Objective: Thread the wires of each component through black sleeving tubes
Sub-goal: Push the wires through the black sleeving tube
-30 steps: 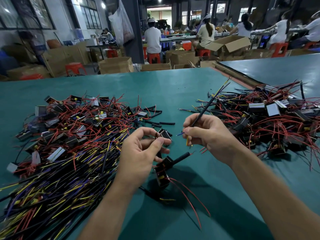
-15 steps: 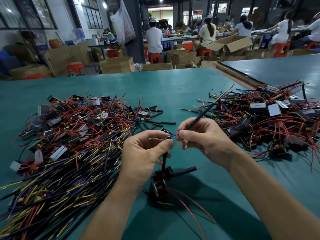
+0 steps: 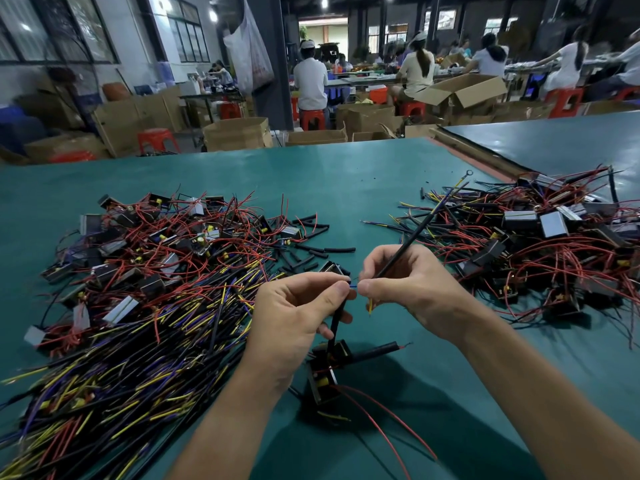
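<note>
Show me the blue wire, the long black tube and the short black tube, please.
blue wire (image 3: 353, 286): head view, its exposed middle.
long black tube (image 3: 414, 235): head view, about halfway along its length.
short black tube (image 3: 334, 323): head view, its lower half.

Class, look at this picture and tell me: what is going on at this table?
A person works at a green table with both hands close together. The left hand pinches the top of a short black tube that runs down to a small black component. The right hand pinches a long black cable that points up and away. A blue wire tip shows between the fingertips. Heaps of wired parts lie on either side.
</note>
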`<action>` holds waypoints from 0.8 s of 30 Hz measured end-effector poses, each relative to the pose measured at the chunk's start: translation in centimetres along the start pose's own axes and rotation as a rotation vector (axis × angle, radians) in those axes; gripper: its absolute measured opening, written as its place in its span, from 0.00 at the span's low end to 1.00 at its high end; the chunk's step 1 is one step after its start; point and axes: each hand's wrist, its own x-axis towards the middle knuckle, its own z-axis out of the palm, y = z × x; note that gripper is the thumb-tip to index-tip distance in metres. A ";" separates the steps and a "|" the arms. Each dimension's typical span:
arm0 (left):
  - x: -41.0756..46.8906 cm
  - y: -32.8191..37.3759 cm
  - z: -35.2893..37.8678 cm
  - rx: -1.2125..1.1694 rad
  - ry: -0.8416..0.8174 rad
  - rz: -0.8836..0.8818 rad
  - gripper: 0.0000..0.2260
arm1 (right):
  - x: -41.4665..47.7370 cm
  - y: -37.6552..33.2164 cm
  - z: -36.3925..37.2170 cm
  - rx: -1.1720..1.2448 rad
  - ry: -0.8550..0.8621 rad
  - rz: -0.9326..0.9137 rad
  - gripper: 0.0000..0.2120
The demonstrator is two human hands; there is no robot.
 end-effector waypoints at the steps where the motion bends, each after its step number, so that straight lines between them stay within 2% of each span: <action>1: 0.0 0.0 0.0 -0.003 -0.003 0.007 0.05 | 0.0 0.0 0.0 -0.009 -0.014 0.006 0.05; 6: 0.1 0.0 -0.2 -0.003 -0.018 0.027 0.05 | -0.2 -0.4 0.1 -0.066 -0.054 -0.005 0.05; 12: 0.1 -0.1 -0.3 0.010 -0.051 -0.023 0.09 | -0.4 -0.7 0.2 -0.113 -0.033 -0.025 0.07; 15: 0.2 -0.1 -0.4 0.024 -0.070 -0.033 0.09 | -0.5 -0.9 0.5 -0.129 -0.017 -0.040 0.04; 19: 0.2 0.0 -0.5 0.000 -0.020 -0.035 0.08 | -0.6 -1.2 0.9 -0.155 0.003 -0.070 0.03; 24: 0.0 -0.8 0.1 0.203 0.104 0.209 0.06 | -0.4 -1.1 1.2 -0.182 0.067 -0.055 0.09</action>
